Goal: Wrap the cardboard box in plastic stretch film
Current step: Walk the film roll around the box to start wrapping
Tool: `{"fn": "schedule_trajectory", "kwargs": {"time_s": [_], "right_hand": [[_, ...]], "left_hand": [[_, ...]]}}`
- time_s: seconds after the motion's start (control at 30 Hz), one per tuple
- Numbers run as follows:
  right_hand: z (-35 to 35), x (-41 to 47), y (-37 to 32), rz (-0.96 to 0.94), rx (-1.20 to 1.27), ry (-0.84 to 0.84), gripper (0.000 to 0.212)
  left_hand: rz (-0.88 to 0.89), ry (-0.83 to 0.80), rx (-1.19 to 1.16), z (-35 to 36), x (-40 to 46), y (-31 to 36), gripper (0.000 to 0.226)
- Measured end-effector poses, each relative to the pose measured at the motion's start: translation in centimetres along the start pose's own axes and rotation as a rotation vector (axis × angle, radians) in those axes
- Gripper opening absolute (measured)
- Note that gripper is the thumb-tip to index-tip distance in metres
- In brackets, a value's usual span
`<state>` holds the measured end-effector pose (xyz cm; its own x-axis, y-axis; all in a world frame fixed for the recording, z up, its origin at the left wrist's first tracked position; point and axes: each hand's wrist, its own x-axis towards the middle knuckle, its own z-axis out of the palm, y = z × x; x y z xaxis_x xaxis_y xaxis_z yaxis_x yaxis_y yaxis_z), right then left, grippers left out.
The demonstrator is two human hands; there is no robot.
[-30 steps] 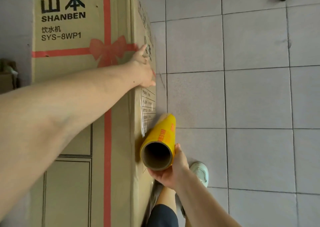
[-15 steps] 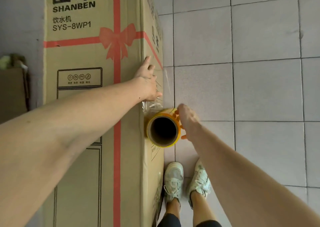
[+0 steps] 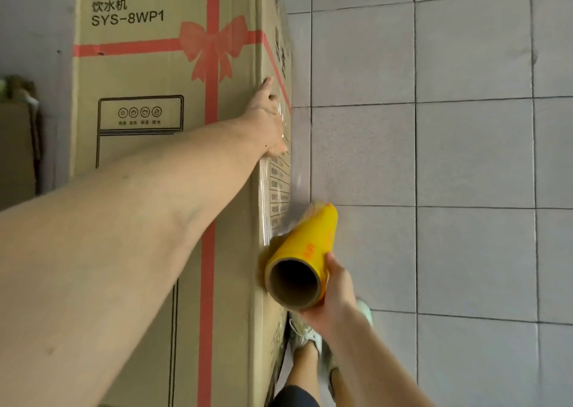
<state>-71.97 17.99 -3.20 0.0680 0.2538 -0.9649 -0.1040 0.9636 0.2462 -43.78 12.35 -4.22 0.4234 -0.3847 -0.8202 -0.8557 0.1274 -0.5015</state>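
The tiled floor fills everything from 12 to 5 o'clock. The cardboard box, tall and printed with a red ribbon and bow, stands on it across 9 to 12 o'clock. My left hand presses flat on the box's right edge near centre, fingers straight, pinning the clear film against the cardboard. The film runs down the edge toward 5 o'clock to the yellow roll, which sits just beside the box. My right hand grips the roll's near end, fingers curled around it. My white shoes show below at 6 o'clock.
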Motion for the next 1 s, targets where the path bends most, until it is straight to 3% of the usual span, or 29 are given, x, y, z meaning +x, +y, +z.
{"fn": "schedule_trajectory", "kwargs": {"time_s": [0.1, 0.23, 0.33, 0.4, 0.53, 0.6, 0.73, 0.83, 1.0], "right_hand": [[-2.2, 0.2, 1.7, 0.138, 0.197, -0.026, 0.057], [-2.2, 0.5, 1.8, 0.128, 0.153, -0.023, 0.058], [-1.4, -0.2, 0.7, 0.035, -0.06, 0.011, 0.047], [-1.3, 0.0, -0.2, -0.094, -0.341, 0.101, 0.038], [-0.4, 0.1, -2.3, -0.262, -0.8, 0.246, 0.037], [1.2, -0.7, -3.5, -0.219, -0.943, 0.236, 0.051], [5.0, -2.1, -3.6, -0.237, -1.221, 0.209, 0.074], [5.1, -2.4, -2.3, -0.112, -1.121, 0.166, 0.085], [-0.9, -2.5, 0.9, -0.072, -0.61, 0.116, 0.055]], "left_hand": [[-0.02, 0.001, 0.01, -0.3, -0.5, 0.2, 0.08], [0.005, 0.019, -0.074, -0.9, -2.3, 1.2, 0.074], [0.191, 0.072, -0.138, -1.0, -4.3, 3.7, 0.064], [0.275, 0.06, -0.133, 0.5, -5.2, 6.0, 0.062], [0.203, 0.131, -0.547, 5.5, -4.7, 7.5, 0.114], [0.181, 0.039, -0.592, 5.5, -4.8, 7.6, 0.121], [0.174, 0.016, -0.265, 3.3, -6.0, 7.4, 0.066], [0.137, 0.02, -0.217, 3.6, -6.0, 7.3, 0.062], [0.137, 0.073, -0.043, 2.9, -6.7, 7.3, 0.066]]}}
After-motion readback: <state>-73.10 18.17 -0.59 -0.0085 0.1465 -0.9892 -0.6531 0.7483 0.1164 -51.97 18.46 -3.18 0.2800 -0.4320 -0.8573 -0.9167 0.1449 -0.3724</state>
